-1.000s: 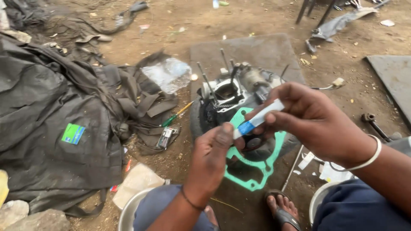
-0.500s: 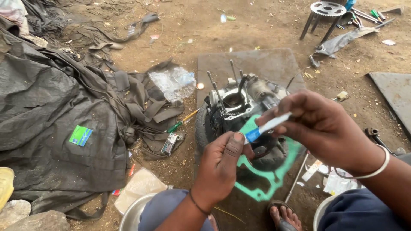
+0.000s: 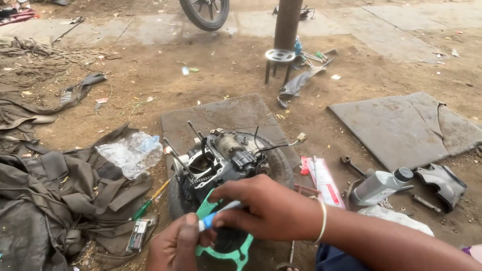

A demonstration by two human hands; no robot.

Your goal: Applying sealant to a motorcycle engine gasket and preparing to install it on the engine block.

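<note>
Head view — right hand (image 3: 268, 208) fingers pinched on white-and-blue tube (image 3: 217, 216), left hand (image 3: 175, 246) gripping green gasket (image 3: 236, 253).

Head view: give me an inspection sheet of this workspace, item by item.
Surface: bare dirt ground with a flat grey slab under the work.
Job's things: engine block resting on a tyre; green gasket; small blue-and-white tube.
Clutter: green-handled screwdriver, grey bottle, dark cloth, clear plastic bag, sprocket on a stand.
Grippers: left hand holds the gasket; right hand grips the tube against it.
Cables: black wire running off the engine.
Surroundings: wheel, pole, second slab.
</note>
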